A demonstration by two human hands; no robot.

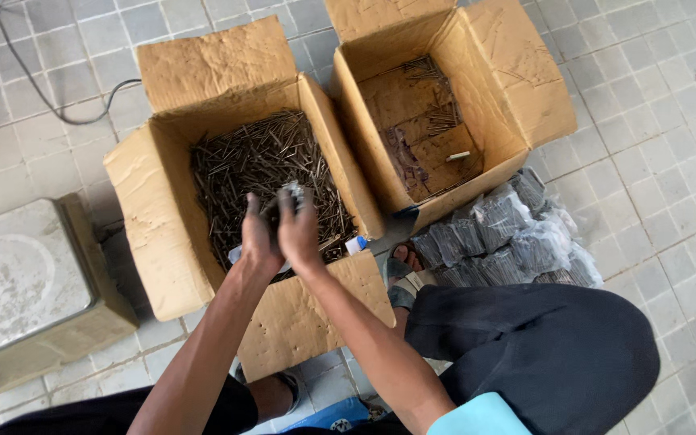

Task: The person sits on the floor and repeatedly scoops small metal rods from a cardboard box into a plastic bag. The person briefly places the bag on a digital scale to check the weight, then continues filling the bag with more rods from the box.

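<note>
Nails (263,165), dark and loose, heaped in open cardboard box (163,234). Left hand (258,240) and right hand (300,234) pressed together above heap, fingers closed on small clear bag (293,192) of nails. Handling advice: keep bag mouth upright over box, pinch firmly. Filled bags (509,234) stacked nearby.

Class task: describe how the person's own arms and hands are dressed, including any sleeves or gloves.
Both hands are bare, with no gloves: left hand, right hand. The forearms are uncovered too. A light blue sleeve shows at the right upper arm; no sleeve shows on the left.
</note>
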